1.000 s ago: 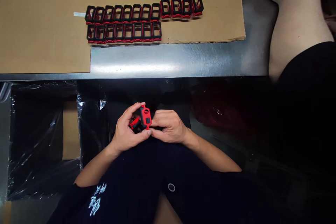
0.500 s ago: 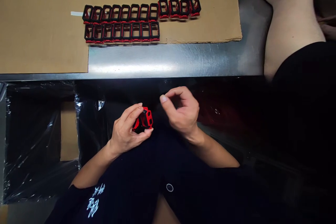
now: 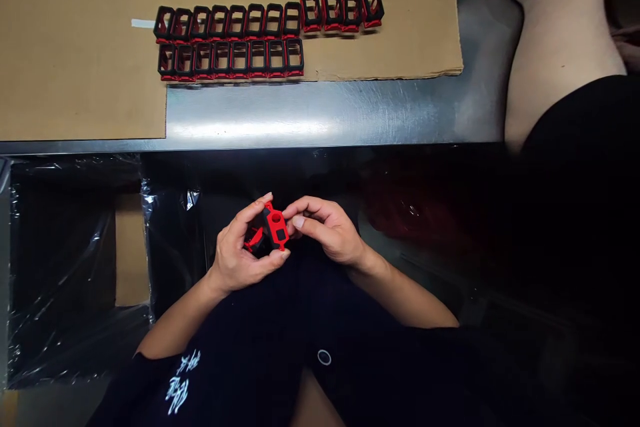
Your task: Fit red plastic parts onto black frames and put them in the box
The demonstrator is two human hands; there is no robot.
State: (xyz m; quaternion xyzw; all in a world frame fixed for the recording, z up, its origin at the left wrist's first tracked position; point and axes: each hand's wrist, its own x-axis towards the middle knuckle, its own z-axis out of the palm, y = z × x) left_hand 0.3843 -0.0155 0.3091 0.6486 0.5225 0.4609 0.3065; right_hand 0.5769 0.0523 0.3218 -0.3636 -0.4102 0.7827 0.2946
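Note:
My left hand (image 3: 239, 252) is closed around a small red and black plastic part (image 3: 271, 230), held over my lap below the table edge. My right hand (image 3: 327, 232) has its fingers curled with the fingertips touching the right side of the same part. On the table above, several finished red and black frame parts (image 3: 235, 40) stand in two rows on a brown cardboard sheet (image 3: 80, 67).
The steel table (image 3: 325, 113) edge runs across the middle. Another person's bare arm (image 3: 555, 47) rests at the right end of the table. A box lined with black plastic film (image 3: 65, 260) sits at my lower left.
Half a second ago my right hand had lifted off to the right; it has come back and its fingertips touch the part again. My left hand has kept hold of the part.

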